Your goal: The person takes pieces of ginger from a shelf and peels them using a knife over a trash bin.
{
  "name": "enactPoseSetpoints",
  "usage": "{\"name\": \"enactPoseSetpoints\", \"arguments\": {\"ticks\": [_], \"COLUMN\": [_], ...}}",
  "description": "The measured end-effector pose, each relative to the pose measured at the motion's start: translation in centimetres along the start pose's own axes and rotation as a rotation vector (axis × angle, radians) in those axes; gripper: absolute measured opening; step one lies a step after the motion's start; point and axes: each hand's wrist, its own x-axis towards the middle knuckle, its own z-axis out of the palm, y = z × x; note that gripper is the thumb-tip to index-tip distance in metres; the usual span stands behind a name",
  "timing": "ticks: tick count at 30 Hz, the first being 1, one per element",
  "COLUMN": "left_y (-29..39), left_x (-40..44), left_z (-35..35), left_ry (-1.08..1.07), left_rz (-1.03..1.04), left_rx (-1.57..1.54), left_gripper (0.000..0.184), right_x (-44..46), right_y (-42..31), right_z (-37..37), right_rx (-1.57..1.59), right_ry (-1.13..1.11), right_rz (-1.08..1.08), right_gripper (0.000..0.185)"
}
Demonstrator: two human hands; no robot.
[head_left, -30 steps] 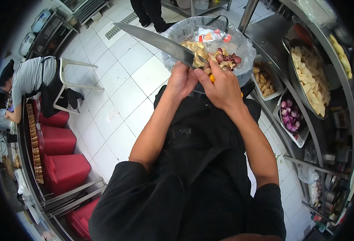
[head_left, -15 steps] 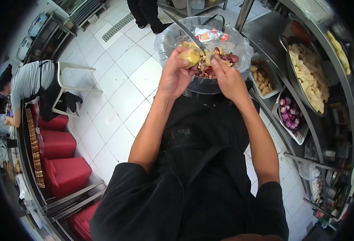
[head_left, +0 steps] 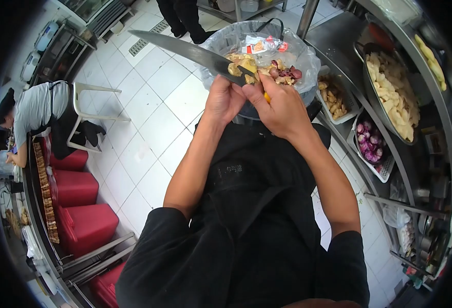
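My right hand (head_left: 286,112) is closed around the handle of a large kitchen knife (head_left: 185,50). A bit of yellow-orange handle shows beneath its fingers. The wide blade points up and left, lying across the front of my left hand (head_left: 223,101). That hand is closed on a peeled yellow piece of ginger (head_left: 248,65), which peeks out past the blade and is partly hidden by it. Both hands are at the near rim of a bin lined with clear plastic (head_left: 309,57). Inside the bin are reddish and pale peelings (head_left: 286,73) and a red-and-white wrapper (head_left: 259,45).
On the right, a metal shelf holds a large pan of pale pieces (head_left: 390,97), a basket of ginger roots (head_left: 332,100) and a basket of purple onions (head_left: 369,142). A person (head_left: 36,110) bends over a left counter beside a white stool (head_left: 77,110). Red bins (head_left: 87,226) stand below.
The knife has swung leftward, its blade now lying broadside over my left hand and the ginger. My right hand has moved slightly left and down, close against the left.
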Motion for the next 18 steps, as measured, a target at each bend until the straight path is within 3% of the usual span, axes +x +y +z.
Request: {"name": "enactPoseSetpoints", "arguments": {"ticks": [8, 10, 13, 16, 18], "left_y": [0.3, 0.5, 1.0, 2.4, 2.6], "left_x": [-0.5, -0.5, 0.1, -0.8, -0.6], "left_z": [0.6, 1.6, -0.6, 1.8, 1.6], "left_ry": [0.014, 0.056, -0.156, -0.140, -0.136], "left_rz": [-0.020, -0.026, -0.021, -0.016, -0.011], "left_rx": [0.003, -0.056, -0.088, 0.026, 0.080], "left_gripper": [0.038, 0.030, 0.036, 0.044, 0.048], "right_x": [-0.3, -0.4, -0.2, -0.1, 0.2], "right_y": [0.0, -0.4, 1.4, 6.1, 6.9], "right_z": [0.5, 0.0, -0.1, -0.3, -0.3], "right_rx": [-0.087, -0.111, -0.084, -0.033, 0.005], "right_ry": [0.049, -0.034, -0.011, -0.061, -0.067], "right_rz": [-0.045, 0.015, 0.211, 0.424, 0.415], "right_gripper": [0.054, 0.053, 0.056, 0.061, 0.062]}}
